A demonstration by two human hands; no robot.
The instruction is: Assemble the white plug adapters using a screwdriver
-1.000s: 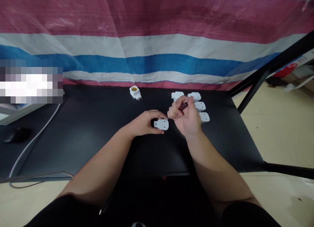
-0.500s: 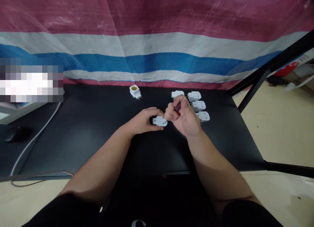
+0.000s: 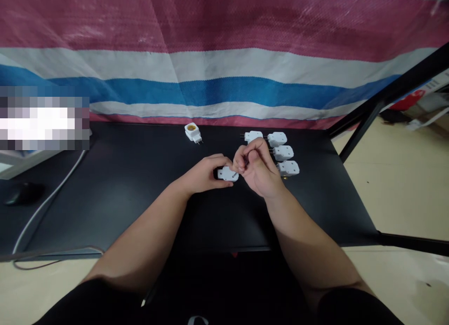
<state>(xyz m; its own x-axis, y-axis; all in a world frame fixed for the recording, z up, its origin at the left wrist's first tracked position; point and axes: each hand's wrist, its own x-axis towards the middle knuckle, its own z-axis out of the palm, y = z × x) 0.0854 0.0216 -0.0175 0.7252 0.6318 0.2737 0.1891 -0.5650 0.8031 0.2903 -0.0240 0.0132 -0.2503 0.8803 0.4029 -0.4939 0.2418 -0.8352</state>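
Observation:
On the black table, my left hand point(image 3: 204, 175) grips a white plug-like piece point(image 3: 226, 173) between thumb and fingers, its face with small holes turned up. My right hand point(image 3: 257, 168) is closed around a screwdriver, whose handle is mostly hidden by the fingers. The screwdriver's thin metal shaft point(image 3: 235, 175) reaches down to the right part of the white piece. Beyond and to the right of my right hand lie several similar white pieces point(image 3: 283, 152), some with thin metal pins showing.
Another white piece point(image 3: 192, 132) with a yellowish round opening lies near the table's back edge. At the left are a black mouse point(image 3: 24, 193), a pale cable point(image 3: 52, 194) and a white box-like object point(image 3: 31, 160). A striped sheet point(image 3: 217, 89) hangs behind; a black frame point(image 3: 389, 96) stands at right.
My right hand has turned, its fingers shifting around the screwdriver, and the handle is now less visible. My left hand and the white piece stay in place.

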